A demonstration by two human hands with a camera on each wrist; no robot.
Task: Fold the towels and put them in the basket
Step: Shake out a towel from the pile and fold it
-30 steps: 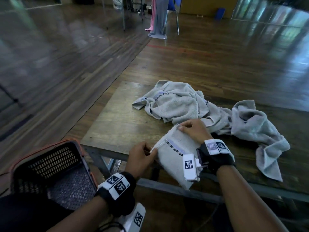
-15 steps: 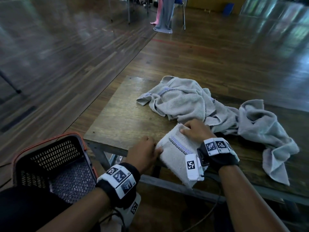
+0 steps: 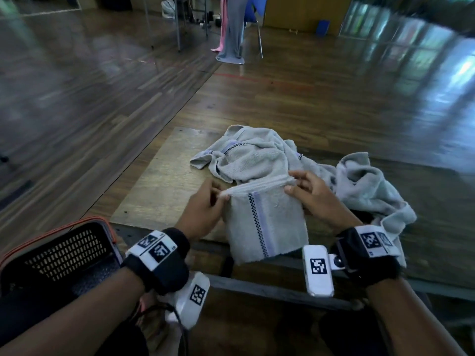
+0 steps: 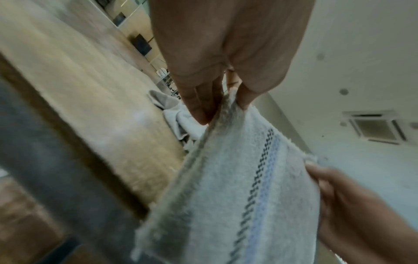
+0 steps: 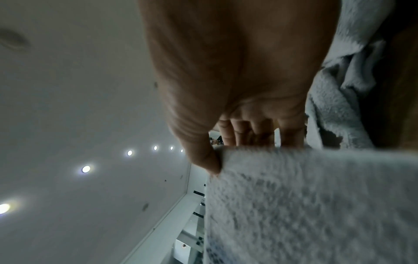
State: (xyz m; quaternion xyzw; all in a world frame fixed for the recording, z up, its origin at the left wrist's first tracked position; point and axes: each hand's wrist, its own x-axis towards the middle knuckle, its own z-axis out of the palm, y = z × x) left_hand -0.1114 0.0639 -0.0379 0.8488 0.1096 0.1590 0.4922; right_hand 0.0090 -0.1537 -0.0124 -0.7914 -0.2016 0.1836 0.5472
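Note:
A folded grey towel (image 3: pixel 264 222) with a checkered and lilac stripe hangs in the air over the table's near edge. My left hand (image 3: pixel 205 209) pinches its upper left corner, thumb against fingers (image 4: pixel 203 107). My right hand (image 3: pixel 308 194) pinches the upper right corner, thumb (image 5: pixel 208 160) in front and fingers behind. In both wrist views the towel (image 4: pixel 248 187) (image 5: pixel 316 205) fills the lower part. Two crumpled grey towels (image 3: pixel 252 155) (image 3: pixel 370 191) lie on the table behind. A black basket with an orange rim (image 3: pixel 61 250) stands low at the left, beside the table.
The wooden table (image 3: pixel 154 191) has a metal frame along its near edge. Shiny wooden floor spreads all around. Far back stand a chair with hanging cloth (image 3: pixel 234 29) and some metal legs.
Both hands have lifted the folded towel off the table; it now hangs upright from its top edge. The right hand has moved to the right, to the top corner.

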